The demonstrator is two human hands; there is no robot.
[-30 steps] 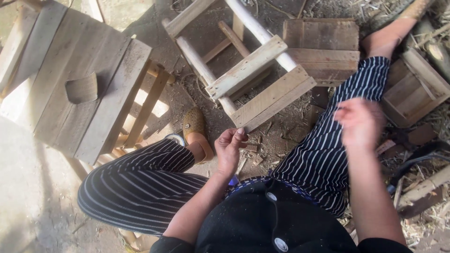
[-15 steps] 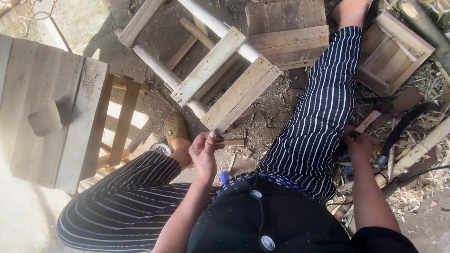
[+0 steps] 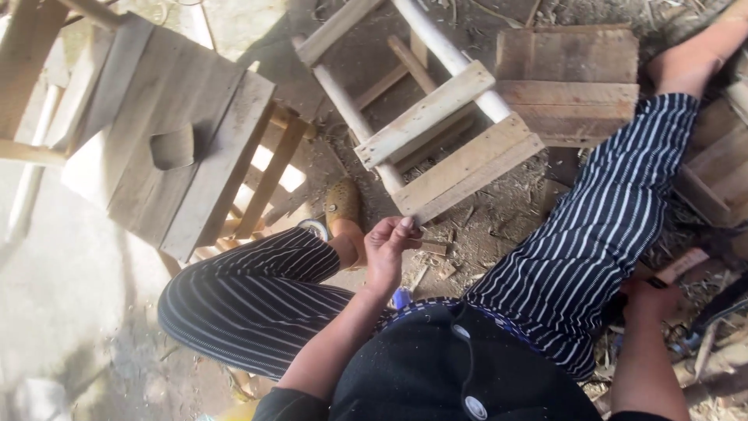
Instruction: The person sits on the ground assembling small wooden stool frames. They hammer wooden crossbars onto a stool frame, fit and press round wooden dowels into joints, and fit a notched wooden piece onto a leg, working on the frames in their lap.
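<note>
Left hand (image 3: 387, 251) pinching slat corner of frame (image 3: 436, 148) at 12 o'clock, steadying it. Right hand (image 3: 648, 300) at 3 o'clock among scraps; grip unclear.

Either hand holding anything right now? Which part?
Left hand: fingertips pinch something small, too small to identify, near the wooden frame. Right hand is closed by the thigh among wood scraps; what it grips cannot be told.
</note>
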